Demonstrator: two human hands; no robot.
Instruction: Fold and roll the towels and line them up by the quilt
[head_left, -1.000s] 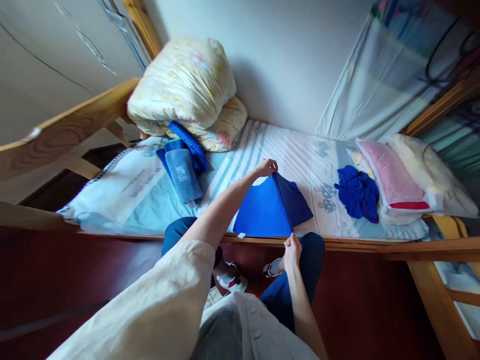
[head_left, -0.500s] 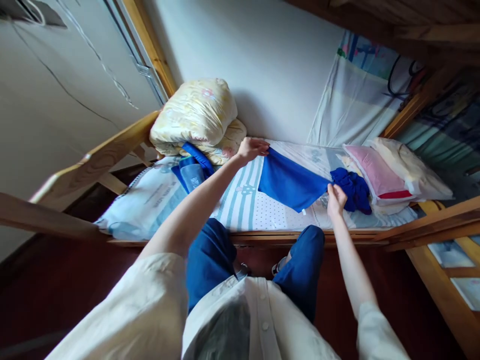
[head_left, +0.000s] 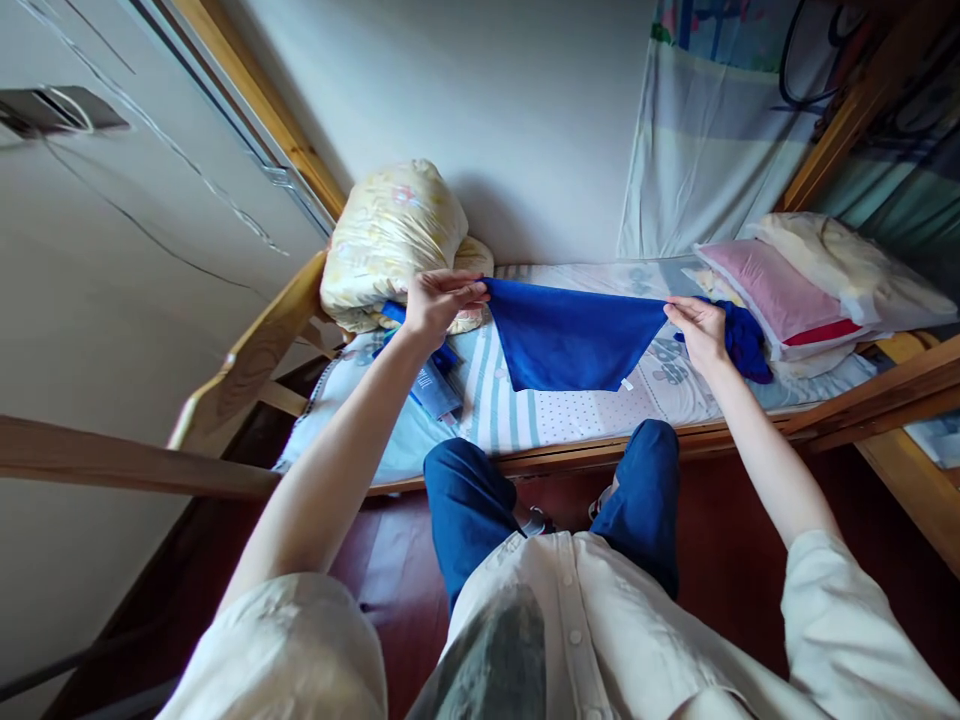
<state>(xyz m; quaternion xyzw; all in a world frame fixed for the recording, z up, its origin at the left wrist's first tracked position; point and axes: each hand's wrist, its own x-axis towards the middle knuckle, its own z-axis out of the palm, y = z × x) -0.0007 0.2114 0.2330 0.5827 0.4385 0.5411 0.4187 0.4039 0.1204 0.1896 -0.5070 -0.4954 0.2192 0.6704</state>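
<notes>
Stretched between my two hands is a plain blue cloth (head_left: 574, 335), its upper edge nearly level and a small white tag at its lower right. My left hand (head_left: 442, 305) pinches the cloth's upper left corner. At the upper right corner, my right hand (head_left: 697, 328) grips it between thumb and fingers. The cloth hangs over the patterned bed sheet (head_left: 517, 415). Behind my right hand lies a crumpled blue cloth heap (head_left: 744, 340). Below and beside my left wrist are folded blue items (head_left: 435, 390) with lettering, partly hidden by my arm.
A folded pale yellow quilt (head_left: 401, 230) is piled at the bed's left end. Pink and cream pillows (head_left: 776, 290) lie at the right. Wooden bed rails (head_left: 135, 455) flank both sides. A light curtain (head_left: 694, 170) hangs by the wall, and wires run along the left wall.
Both hands have lifted and spread farther apart, my right hand rising most. The blue cloth went from slanting down rightward to hanging with a taut, level top edge. The view has shifted too.
</notes>
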